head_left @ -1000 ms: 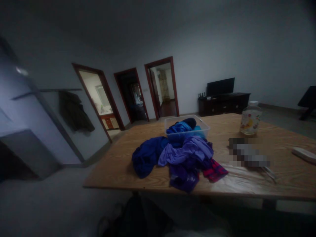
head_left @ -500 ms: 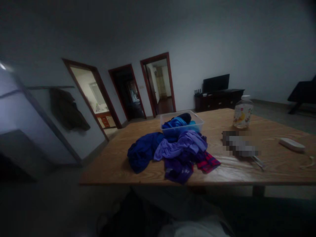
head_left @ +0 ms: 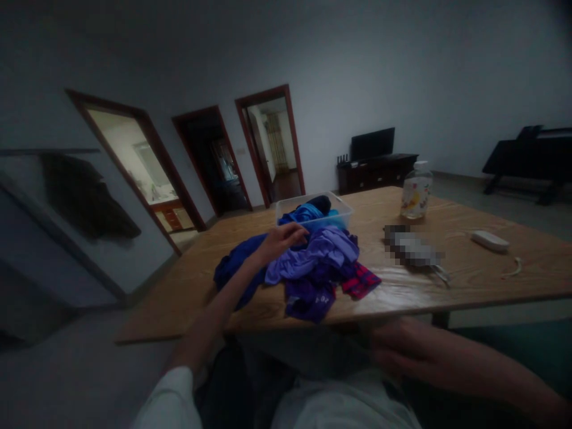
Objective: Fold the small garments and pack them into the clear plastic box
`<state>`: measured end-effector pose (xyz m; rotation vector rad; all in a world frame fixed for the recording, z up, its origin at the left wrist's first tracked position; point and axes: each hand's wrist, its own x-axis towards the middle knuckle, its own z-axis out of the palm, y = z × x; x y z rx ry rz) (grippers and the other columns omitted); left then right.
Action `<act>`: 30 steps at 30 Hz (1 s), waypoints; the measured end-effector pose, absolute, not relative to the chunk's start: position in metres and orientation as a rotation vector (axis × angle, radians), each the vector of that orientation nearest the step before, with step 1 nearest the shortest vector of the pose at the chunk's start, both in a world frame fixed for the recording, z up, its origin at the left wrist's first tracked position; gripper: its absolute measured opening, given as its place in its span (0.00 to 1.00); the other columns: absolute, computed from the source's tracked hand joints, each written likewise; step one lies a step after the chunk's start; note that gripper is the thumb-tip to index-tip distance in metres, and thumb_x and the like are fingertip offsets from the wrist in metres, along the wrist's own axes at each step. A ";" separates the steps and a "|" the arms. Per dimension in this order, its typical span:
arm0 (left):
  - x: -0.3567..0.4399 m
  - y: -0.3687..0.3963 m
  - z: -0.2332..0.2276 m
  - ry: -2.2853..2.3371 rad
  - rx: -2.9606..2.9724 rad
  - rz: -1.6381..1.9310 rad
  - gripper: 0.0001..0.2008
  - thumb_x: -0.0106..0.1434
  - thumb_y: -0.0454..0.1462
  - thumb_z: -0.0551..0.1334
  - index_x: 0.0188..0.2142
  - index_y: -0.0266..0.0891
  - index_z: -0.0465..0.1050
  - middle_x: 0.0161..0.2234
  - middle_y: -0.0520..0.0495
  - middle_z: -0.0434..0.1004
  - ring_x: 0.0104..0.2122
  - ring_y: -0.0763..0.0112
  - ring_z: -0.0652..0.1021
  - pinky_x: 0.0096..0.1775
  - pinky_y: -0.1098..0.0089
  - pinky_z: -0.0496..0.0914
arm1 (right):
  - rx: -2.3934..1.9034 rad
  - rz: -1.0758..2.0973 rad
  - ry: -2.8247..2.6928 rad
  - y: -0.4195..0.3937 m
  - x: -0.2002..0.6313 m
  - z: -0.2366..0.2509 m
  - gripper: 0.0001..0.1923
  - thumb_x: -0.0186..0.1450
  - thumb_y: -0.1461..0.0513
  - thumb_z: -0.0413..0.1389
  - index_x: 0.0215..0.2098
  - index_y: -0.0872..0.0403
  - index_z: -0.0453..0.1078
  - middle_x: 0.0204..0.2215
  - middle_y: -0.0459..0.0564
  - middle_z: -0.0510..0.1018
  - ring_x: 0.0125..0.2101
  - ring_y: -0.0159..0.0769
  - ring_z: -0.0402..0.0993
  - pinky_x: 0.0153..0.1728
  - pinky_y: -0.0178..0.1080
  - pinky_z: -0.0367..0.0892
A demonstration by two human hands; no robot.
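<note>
The table (head_left: 370, 214) is wood-look, its grain visible under a smooth, glossy finish that catches a pale sheen at the right. The lilac garment (head_left: 333, 247) is thin, smooth cloth with a soft sheen; the dark blue garment (head_left: 235, 259) looks like matt, crumpled fabric, and the checked cloth (head_left: 361, 280) looks matt too. The box (head_left: 343, 207) is translucent, smooth plastic. The bottle (head_left: 413, 196) looks like clear, shiny plastic, and the white case (head_left: 490, 241) like smooth, hard plastic.

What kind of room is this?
Probably a living or dining room in someone's home: there's a wooden table, what looks like a TV on a low dark cabinet, and a curtain through a doorway.
</note>
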<state>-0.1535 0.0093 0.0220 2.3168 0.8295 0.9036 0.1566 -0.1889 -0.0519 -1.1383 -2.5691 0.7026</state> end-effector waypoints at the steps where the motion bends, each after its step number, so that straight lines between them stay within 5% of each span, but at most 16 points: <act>1: -0.146 0.033 0.015 0.851 2.349 0.949 0.21 0.76 0.52 0.58 0.47 0.38 0.79 0.38 0.47 0.85 0.37 0.66 0.84 0.41 0.69 0.76 | -1.090 0.625 -2.575 -0.171 0.154 -0.041 0.15 0.78 0.55 0.51 0.39 0.48 0.77 0.31 0.47 0.81 0.30 0.35 0.77 0.30 0.36 0.67; 3: -0.133 0.070 -0.002 0.881 2.500 0.934 0.21 0.76 0.52 0.58 0.45 0.38 0.80 0.38 0.48 0.85 0.36 0.66 0.83 0.40 0.70 0.75 | -1.027 0.284 -2.538 -0.124 0.144 -0.025 0.14 0.78 0.57 0.50 0.40 0.50 0.76 0.33 0.49 0.81 0.30 0.36 0.75 0.32 0.37 0.64; 7: -0.123 0.101 -0.049 0.934 2.812 0.800 0.17 0.78 0.47 0.57 0.49 0.40 0.80 0.45 0.46 0.85 0.44 0.63 0.84 0.46 0.68 0.74 | -1.073 -0.373 -2.480 -0.009 0.112 -0.036 0.17 0.75 0.58 0.55 0.58 0.56 0.72 0.52 0.62 0.78 0.46 0.48 0.76 0.46 0.43 0.67; 9: -0.123 0.102 -0.075 1.078 2.927 0.696 0.15 0.77 0.45 0.59 0.51 0.40 0.79 0.47 0.43 0.84 0.45 0.61 0.84 0.46 0.67 0.74 | -1.250 -0.526 -2.480 0.036 0.100 -0.052 0.19 0.72 0.59 0.59 0.57 0.62 0.72 0.52 0.67 0.78 0.48 0.53 0.76 0.46 0.45 0.67; 11: -0.125 0.098 -0.095 1.172 2.962 0.643 0.15 0.78 0.44 0.58 0.51 0.40 0.79 0.47 0.42 0.84 0.45 0.61 0.84 0.45 0.68 0.74 | -1.294 -0.544 -2.528 0.065 0.094 -0.064 0.17 0.71 0.60 0.60 0.52 0.64 0.75 0.49 0.68 0.80 0.47 0.54 0.77 0.45 0.44 0.66; 14: -0.130 0.090 -0.112 1.205 2.915 0.694 0.17 0.78 0.49 0.57 0.47 0.41 0.79 0.43 0.43 0.84 0.43 0.61 0.84 0.43 0.68 0.72 | -1.231 -0.418 -2.645 0.086 0.091 -0.063 0.08 0.72 0.67 0.56 0.42 0.61 0.78 0.39 0.62 0.83 0.37 0.43 0.77 0.39 0.39 0.63; 18: -0.135 0.085 -0.110 1.246 2.807 0.923 0.23 0.72 0.57 0.61 0.46 0.40 0.77 0.40 0.43 0.85 0.41 0.59 0.84 0.41 0.68 0.71 | -1.016 -0.306 -2.586 0.098 0.092 -0.033 0.09 0.73 0.63 0.55 0.41 0.56 0.78 0.38 0.54 0.83 0.35 0.39 0.76 0.37 0.37 0.62; 26: -0.140 0.083 -0.090 1.455 2.250 1.632 0.22 0.80 0.52 0.48 0.48 0.41 0.73 0.39 0.43 0.83 0.38 0.62 0.82 0.42 0.67 0.70 | -0.736 -0.124 -1.968 0.086 0.081 -0.033 0.17 0.79 0.58 0.47 0.56 0.56 0.73 0.51 0.60 0.79 0.52 0.49 0.75 0.56 0.48 0.69; 30: -0.147 0.084 -0.096 1.484 2.054 1.681 0.28 0.80 0.55 0.42 0.49 0.40 0.72 0.39 0.41 0.82 0.38 0.59 0.82 0.43 0.64 0.73 | -0.668 -0.241 -2.189 0.075 0.072 -0.077 0.31 0.74 0.52 0.57 0.71 0.56 0.61 0.65 0.65 0.69 0.66 0.57 0.65 0.66 0.59 0.61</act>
